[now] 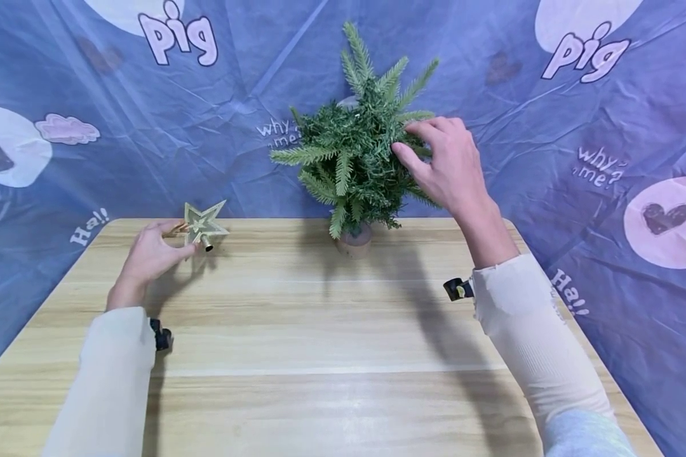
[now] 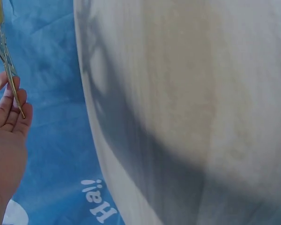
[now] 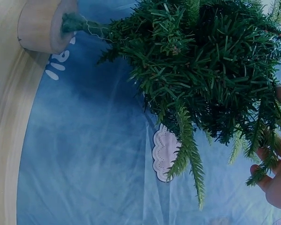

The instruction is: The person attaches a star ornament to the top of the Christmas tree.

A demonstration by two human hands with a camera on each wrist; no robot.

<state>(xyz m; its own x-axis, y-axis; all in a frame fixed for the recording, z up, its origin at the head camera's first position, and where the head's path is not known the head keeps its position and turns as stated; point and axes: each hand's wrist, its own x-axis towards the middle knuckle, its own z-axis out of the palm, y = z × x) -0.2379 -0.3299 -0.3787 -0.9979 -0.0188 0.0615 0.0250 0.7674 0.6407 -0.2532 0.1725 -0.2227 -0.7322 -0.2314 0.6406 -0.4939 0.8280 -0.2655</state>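
Note:
A gold star tree topper with a short hollow socket at its base is held just over the table's back left part. My left hand pinches it between thumb and fingers; the left wrist view shows the star edge-on. At the back centre stands a small artificial Christmas tree, upright on a round wooden base. My right hand is at the tree's upper right side, thumb and fingers apart among the branch tips. Needles partly cover its fingers in the right wrist view.
The wooden table ends at a blue printed cloth that hangs behind and at both sides. Black wrist cameras are strapped below both hands. Arm shadows fall over the tabletop.

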